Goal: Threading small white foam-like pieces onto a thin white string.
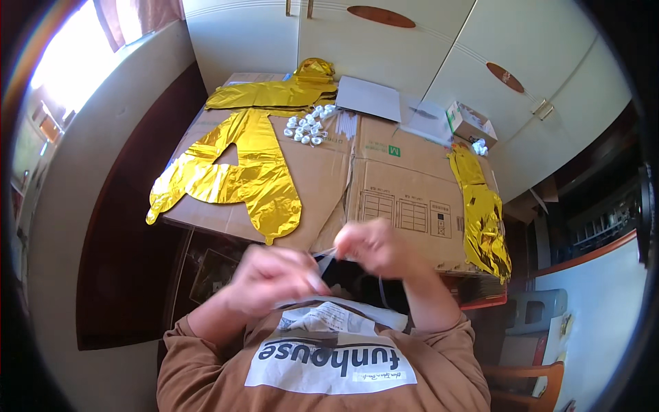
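Observation:
Close to my chest, beyond the near edge of the cardboard, both of my hands are closed and somewhat blurred. My right hand (376, 248) pinches a thin, translucent plastic strip (325, 260) between thumb and fingers. The strip's other end runs to my left hand (274, 280), whose fingers are curled in around it. Whether it is a bag or a ribbon I cannot make out. A gold foil balloon shaped like a letter A (269, 165) lies flat on the cardboard, ahead of my left hand.
Flattened cardboard (412, 175) covers the table. Farther back lie stacked gold foil balloons (264, 95), several small white ribbon rolls (302, 128), white straws (347, 124), a pale flat board (368, 98) and an open box (473, 122). More gold foil (482, 213) lies along the right edge.

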`<state>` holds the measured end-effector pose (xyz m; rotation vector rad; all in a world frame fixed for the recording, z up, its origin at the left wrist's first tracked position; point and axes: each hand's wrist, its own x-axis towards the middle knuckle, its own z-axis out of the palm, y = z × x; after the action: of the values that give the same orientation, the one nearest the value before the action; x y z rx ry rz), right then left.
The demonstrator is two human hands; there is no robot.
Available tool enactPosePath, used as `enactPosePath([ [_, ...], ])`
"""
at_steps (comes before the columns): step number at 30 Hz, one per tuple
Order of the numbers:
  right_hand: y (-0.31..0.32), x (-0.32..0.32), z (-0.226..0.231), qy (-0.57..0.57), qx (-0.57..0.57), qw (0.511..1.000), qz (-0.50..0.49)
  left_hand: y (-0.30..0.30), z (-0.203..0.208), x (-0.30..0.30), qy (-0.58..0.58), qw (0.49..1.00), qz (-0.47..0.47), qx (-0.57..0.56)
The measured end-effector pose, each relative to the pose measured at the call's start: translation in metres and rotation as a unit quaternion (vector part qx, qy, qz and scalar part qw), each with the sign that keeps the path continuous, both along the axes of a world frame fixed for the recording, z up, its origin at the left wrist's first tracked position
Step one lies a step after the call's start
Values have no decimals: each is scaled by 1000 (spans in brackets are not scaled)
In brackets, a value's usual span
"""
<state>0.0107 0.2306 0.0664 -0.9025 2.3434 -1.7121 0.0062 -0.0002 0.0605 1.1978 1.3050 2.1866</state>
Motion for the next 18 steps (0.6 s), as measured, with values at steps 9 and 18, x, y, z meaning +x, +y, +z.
enactPosePath([
  [9, -7, 4, 4, 42, 52, 998, 7, 2, 10, -18, -195, 976, -32, 90],
  [18, -1, 0, 5, 84, 99, 991, 24, 24, 16, -21, -107, 973, 56, 196],
])
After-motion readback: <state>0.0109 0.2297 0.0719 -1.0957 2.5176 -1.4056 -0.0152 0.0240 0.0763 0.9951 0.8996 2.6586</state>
